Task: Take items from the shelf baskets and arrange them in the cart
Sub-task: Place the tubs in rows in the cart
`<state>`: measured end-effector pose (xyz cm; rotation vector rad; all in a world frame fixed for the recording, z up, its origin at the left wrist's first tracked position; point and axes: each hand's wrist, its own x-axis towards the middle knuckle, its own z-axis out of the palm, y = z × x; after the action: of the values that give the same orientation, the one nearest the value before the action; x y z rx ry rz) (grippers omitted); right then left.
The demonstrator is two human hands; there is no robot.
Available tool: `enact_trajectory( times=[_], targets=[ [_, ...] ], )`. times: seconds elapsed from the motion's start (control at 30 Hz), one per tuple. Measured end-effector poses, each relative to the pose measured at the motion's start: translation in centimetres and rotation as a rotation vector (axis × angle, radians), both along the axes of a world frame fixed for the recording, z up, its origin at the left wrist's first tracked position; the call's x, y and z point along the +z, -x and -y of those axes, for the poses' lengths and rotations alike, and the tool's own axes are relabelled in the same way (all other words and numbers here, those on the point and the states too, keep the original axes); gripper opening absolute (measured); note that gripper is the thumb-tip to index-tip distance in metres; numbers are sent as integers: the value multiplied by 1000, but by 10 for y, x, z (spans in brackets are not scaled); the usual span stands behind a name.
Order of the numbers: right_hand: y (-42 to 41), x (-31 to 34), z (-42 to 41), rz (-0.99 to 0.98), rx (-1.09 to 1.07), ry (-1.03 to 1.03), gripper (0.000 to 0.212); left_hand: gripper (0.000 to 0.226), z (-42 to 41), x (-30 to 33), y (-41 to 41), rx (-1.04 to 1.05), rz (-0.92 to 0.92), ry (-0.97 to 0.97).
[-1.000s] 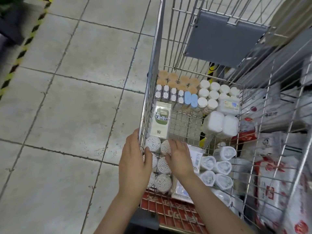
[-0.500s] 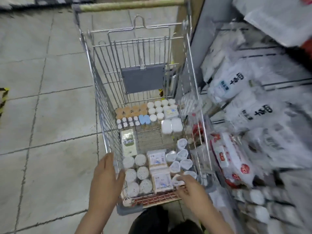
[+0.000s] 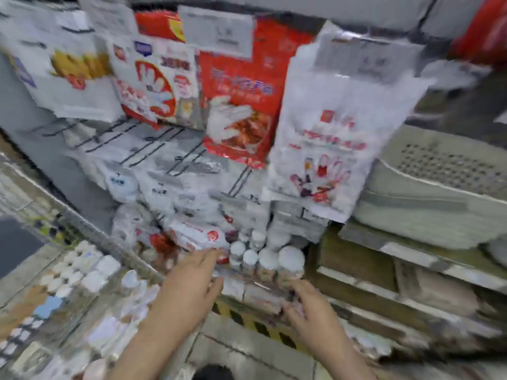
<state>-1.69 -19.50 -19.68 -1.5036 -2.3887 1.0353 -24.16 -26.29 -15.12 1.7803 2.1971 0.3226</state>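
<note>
The view is blurred by motion. A row of white round-topped containers stands in a low shelf basket at centre. My left hand is stretched toward the basket's left side, fingers apart, holding nothing. My right hand is at the basket's front right edge, fingers spread, with nothing visible in it. The wire cart lies at the lower left, filled with rows of small white, orange and blue items.
Hanging packs of disposable gloves, red and white, fill the shelf above. White bagged goods lie behind the containers. Pale plastic baskets are stacked at right. Yellow-black tape marks the floor under the shelf.
My view swung right from the cart to the shelf. Both hands left the cart and moved to the low basket of white containers.
</note>
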Motion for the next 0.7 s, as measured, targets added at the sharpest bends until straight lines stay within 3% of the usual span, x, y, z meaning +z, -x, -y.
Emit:
enact_trajectory(
  times=[0.1,0.37,0.53,0.7],
  targets=[
    [-100,14,20,-19,-194,2,22,48,-25,3,-92,-218,104,16],
    [-331,23,109,-50,-715,-5,26,41,-47,-3,-333,-691,335,177],
    [-414,30,161,-93,-991,-60,31,42,-51,16,-433,-902,391,234],
    [-460,39,160,-143,-1104,-103,26,24,-64,44,-495,-975,463,230]
  ],
)
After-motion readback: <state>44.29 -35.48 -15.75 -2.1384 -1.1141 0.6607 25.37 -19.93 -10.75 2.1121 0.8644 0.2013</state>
